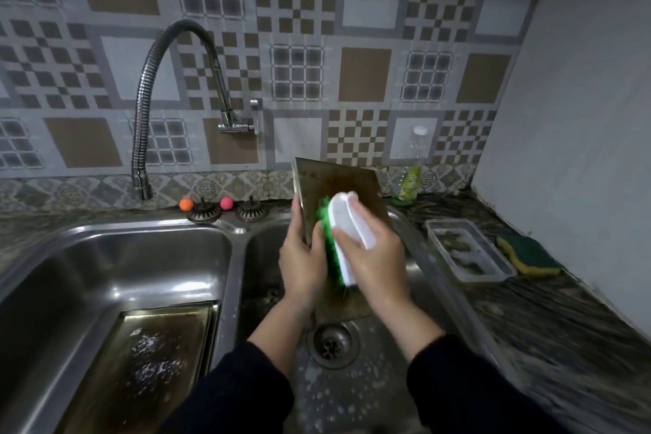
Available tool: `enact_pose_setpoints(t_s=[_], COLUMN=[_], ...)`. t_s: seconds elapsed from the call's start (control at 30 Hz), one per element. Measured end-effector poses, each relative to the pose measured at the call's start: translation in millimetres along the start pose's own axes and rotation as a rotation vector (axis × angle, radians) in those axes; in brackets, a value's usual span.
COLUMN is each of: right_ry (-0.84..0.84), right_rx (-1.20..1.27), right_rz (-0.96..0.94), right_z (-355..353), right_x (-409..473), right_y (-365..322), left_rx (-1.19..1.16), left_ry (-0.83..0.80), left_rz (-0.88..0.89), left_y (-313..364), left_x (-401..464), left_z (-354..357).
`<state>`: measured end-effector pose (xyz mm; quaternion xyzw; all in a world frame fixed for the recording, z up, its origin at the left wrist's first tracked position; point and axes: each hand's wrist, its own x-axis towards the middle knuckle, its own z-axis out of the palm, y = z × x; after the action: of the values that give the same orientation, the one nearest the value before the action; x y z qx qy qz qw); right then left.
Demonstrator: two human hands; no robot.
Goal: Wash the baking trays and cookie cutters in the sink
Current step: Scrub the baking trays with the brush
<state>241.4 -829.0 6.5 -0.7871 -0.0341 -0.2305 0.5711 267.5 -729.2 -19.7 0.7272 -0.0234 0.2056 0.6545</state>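
Right hand (370, 254) grips a white scrub brush (347, 240), green bristles against a stained baking tray (338, 183) that the left hand (299, 254) holds upright over the right basin (352, 380); another tray (151, 359) lies in the left basin (105, 264)

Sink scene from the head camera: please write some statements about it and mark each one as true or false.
1. The right hand grips a white brush with green bristles. True.
2. The left hand holds the baking tray by its edge over the right basin. True.
3. Water is running from the faucet. False: no stream shows at its spout.
4. The left basin holds no tray. False: another tray lies in it.
5. The green-and-yellow sponge lies in the right basin. False: it is on the counter, beside a clear container.
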Motion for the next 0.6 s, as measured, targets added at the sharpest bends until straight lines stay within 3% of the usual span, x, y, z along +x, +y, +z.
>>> enact_pose_setpoints(t_s=[0.1, 0.2, 0.4, 0.6], right_ry=[0.08, 0.085, -0.07, 0.184], right_rx=[-0.045, -0.082, 0.025, -0.055], right_rz=[0.013, 0.027, 0.009, 0.146], right_z=[-7, -10, -5, -27], right_x=[56, 75, -36, 70], right_y=[-19, -24, 22, 5], left_rx=[-0.042, -0.076, -0.103, -0.054], left_ry=[-0.094, -0.066, 0.106, -0.099], left_rz=[0.055, 0.065, 0.047, 0.109], left_y=[2, 6, -2, 6], left_x=[-7, -4, 19, -4], left_z=[12, 19, -9, 12])
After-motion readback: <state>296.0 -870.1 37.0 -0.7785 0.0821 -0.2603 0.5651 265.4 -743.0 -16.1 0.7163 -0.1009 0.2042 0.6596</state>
